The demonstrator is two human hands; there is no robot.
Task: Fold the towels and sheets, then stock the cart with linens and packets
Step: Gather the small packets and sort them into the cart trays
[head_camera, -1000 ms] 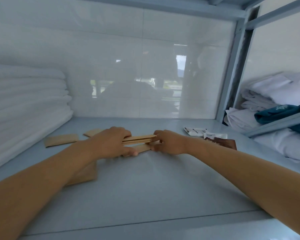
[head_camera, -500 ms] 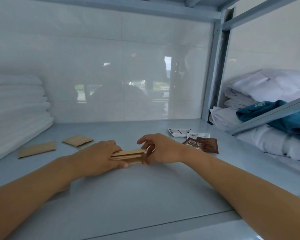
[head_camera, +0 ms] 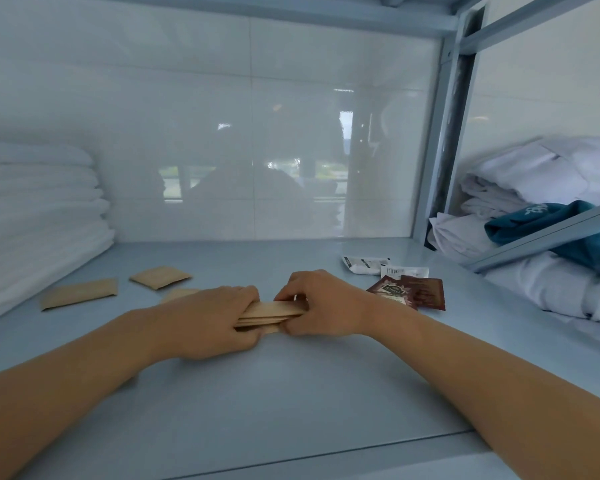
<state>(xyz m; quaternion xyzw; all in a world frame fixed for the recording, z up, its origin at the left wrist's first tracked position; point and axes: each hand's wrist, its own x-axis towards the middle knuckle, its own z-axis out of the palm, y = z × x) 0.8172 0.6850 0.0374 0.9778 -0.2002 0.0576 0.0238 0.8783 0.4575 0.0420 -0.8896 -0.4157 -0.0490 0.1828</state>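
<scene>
A small stack of tan paper packets [head_camera: 272, 315] lies at the middle of the grey-blue shelf [head_camera: 291, 393]. My left hand [head_camera: 208, 322] grips its left end and my right hand [head_camera: 321, 304] pinches its right end, fingers curled over the top. Loose tan packets [head_camera: 80, 293] [head_camera: 160, 277] lie to the left, and another [head_camera: 179, 293] shows just behind my left hand. Dark red tea sachets [head_camera: 413, 291] and white sachets [head_camera: 366, 265] lie to the right. Folded white towels [head_camera: 32, 216] are stacked at the far left.
A glossy white tiled wall [head_camera: 257, 150] closes the back. A grey metal post [head_camera: 440, 140] and a slanted rail [head_camera: 548, 233] border the right side, with white linens [head_camera: 534, 178] and a teal cloth [head_camera: 548, 220] piled beyond.
Both hands have closed in on the packet stack; my right hand's fingers, lifted half a second ago, now curl down over its right end. The view has shifted slightly.
</scene>
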